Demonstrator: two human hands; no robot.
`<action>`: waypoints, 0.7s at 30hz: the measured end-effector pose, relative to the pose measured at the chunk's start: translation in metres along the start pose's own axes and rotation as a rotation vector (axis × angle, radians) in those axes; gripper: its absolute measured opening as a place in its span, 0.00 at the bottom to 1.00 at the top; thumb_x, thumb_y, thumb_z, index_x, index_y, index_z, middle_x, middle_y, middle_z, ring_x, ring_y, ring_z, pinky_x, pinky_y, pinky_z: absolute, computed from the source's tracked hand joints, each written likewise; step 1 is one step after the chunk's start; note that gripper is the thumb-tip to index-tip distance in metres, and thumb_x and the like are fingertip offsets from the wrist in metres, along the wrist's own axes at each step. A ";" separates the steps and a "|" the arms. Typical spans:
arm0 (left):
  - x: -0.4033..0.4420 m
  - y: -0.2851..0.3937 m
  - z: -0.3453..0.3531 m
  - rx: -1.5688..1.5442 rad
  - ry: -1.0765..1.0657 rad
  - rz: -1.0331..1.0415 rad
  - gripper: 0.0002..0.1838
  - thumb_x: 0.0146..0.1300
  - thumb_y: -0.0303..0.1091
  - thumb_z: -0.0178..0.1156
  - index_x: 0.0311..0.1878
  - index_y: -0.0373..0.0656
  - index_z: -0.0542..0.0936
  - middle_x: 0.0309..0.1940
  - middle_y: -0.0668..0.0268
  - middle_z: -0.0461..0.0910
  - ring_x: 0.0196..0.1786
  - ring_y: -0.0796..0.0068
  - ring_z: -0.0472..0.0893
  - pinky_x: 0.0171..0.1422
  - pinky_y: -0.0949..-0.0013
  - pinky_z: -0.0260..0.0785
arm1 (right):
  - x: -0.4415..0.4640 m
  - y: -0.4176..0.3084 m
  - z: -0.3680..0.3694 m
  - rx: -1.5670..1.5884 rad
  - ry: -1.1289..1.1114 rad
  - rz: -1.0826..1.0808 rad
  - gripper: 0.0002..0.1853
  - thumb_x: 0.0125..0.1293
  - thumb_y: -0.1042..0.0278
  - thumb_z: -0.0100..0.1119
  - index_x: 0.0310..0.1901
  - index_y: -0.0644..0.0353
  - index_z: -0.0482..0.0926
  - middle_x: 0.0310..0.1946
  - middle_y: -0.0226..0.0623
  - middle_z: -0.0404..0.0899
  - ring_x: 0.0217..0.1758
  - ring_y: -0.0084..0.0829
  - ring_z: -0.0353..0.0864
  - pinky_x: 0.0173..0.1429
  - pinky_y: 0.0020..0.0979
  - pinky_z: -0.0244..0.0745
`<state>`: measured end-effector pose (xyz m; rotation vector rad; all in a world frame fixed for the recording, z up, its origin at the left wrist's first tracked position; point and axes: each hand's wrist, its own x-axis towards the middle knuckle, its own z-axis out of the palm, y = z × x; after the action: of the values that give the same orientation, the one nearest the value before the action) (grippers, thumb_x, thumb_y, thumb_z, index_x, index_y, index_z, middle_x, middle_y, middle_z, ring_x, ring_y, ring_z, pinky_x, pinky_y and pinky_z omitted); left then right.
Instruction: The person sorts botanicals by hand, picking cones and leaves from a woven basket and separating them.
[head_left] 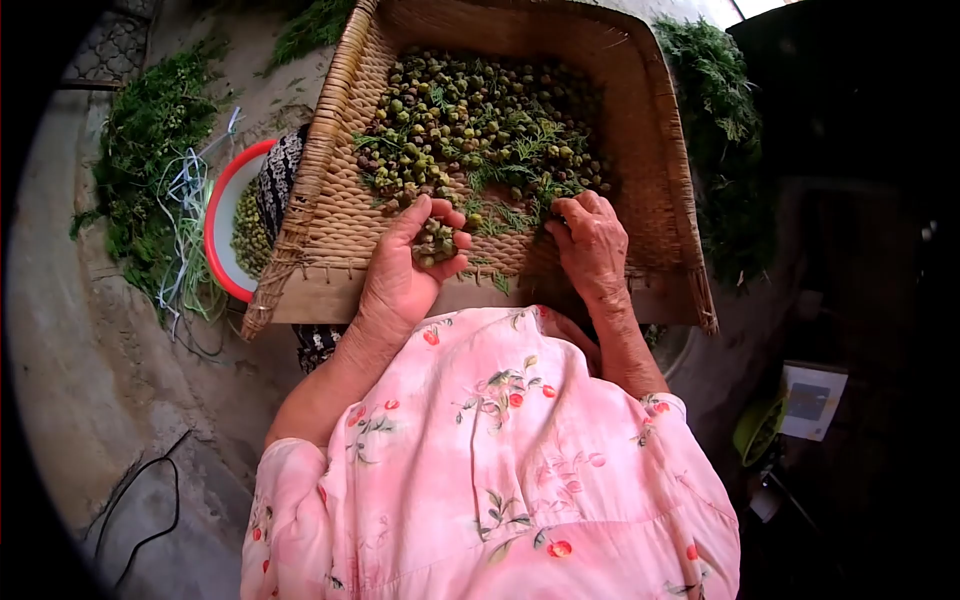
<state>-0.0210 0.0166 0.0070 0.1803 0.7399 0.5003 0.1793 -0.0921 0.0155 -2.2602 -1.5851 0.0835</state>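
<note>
A woven basket tray (320,222) lies across my lap, with many small green and brown cones (470,110) spread over its upper part. Bits of green sprig (530,145) are mixed among them. My left hand (405,255) is cupped, palm up, over the tray's near side, its fingers curled round a small heap of cones. To the right, my right hand (592,240) is at the lower edge of the pile, thumb and fingers pinched together beside a green sprig; what they hold, if anything, is hidden.
Left of the tray stands a red-rimmed white basin (217,225) holding more cones. Leafy branches (150,130) and pale plastic strings (185,230) lie beyond it. More branches (715,100) are right of the tray. A black cable (175,490) lies lower left, a green container (757,430) lower right.
</note>
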 end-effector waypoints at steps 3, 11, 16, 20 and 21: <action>-0.002 -0.004 0.006 0.079 0.059 -0.024 0.12 0.65 0.43 0.56 0.40 0.44 0.77 0.34 0.65 0.79 0.33 0.71 0.80 0.29 0.69 0.76 | 0.003 -0.004 -0.001 -0.041 -0.002 -0.013 0.11 0.49 0.71 0.66 0.36 0.55 0.78 0.33 0.34 0.72 0.42 0.38 0.74 0.43 0.36 0.71; -0.005 -0.003 0.023 0.247 0.054 -0.038 0.14 0.66 0.44 0.55 0.41 0.43 0.77 0.34 0.64 0.79 0.32 0.72 0.80 0.29 0.70 0.76 | 0.004 0.004 0.001 0.102 0.119 0.032 0.08 0.52 0.73 0.65 0.33 0.58 0.76 0.30 0.35 0.73 0.37 0.37 0.75 0.39 0.36 0.71; -0.001 -0.003 0.025 0.268 0.050 -0.096 0.17 0.66 0.46 0.54 0.44 0.40 0.77 0.34 0.63 0.80 0.32 0.72 0.82 0.29 0.70 0.78 | 0.009 -0.029 -0.017 0.545 0.068 0.154 0.04 0.58 0.75 0.61 0.34 0.61 0.77 0.29 0.36 0.75 0.28 0.30 0.75 0.32 0.28 0.71; -0.004 0.000 0.035 0.289 0.080 -0.128 0.19 0.67 0.48 0.52 0.47 0.40 0.76 0.35 0.63 0.80 0.33 0.71 0.82 0.29 0.70 0.79 | 0.013 -0.041 -0.016 0.992 -0.151 0.218 0.05 0.60 0.73 0.62 0.36 0.63 0.79 0.29 0.33 0.76 0.31 0.20 0.74 0.35 0.24 0.69; -0.001 0.001 0.031 0.286 0.078 -0.132 0.19 0.67 0.48 0.52 0.47 0.40 0.76 0.35 0.63 0.80 0.33 0.71 0.82 0.29 0.70 0.79 | 0.016 -0.043 -0.017 1.061 -0.170 0.175 0.05 0.60 0.73 0.62 0.36 0.63 0.79 0.29 0.32 0.77 0.31 0.20 0.74 0.35 0.23 0.69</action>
<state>-0.0007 0.0172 0.0309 0.3771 0.8922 0.2755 0.1509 -0.0696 0.0486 -1.5274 -0.9962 0.9364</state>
